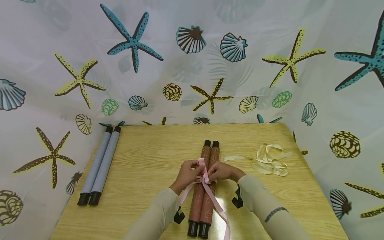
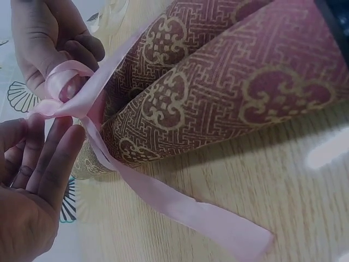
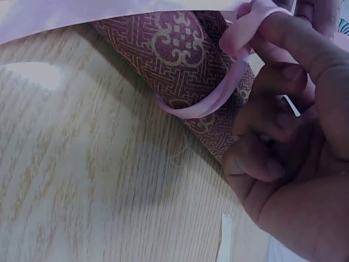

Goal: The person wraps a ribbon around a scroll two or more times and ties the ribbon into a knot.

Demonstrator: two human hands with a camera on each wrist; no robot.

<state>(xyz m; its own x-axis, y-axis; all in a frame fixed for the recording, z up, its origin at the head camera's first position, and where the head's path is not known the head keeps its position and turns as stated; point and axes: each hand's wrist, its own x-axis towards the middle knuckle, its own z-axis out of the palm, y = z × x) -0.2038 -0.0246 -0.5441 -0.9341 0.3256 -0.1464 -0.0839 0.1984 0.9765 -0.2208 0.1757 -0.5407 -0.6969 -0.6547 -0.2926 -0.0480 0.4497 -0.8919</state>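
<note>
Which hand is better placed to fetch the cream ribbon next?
Right, probably: the cream ribbon lies right of the patterned rolls, nearer the right hand. The left hand is at their other side. Both hold the pink ribbon, so either must first let go.

Pink ribbon [image 1: 205, 180] looped around two brown patterned rolls [image 1: 197, 203], lying parallel.

My sleeved left forearm [image 1: 157, 213] and right forearm [image 1: 265, 206] reach forward and angle inward, wrists bare. My left hand [image 1: 187, 172] pinches with its fingertips [image 2: 35, 131]; just beside it, my right hand [image 1: 223, 170] pinches too, 3 fingers [image 3: 275, 120] curled toward the palm.
</note>
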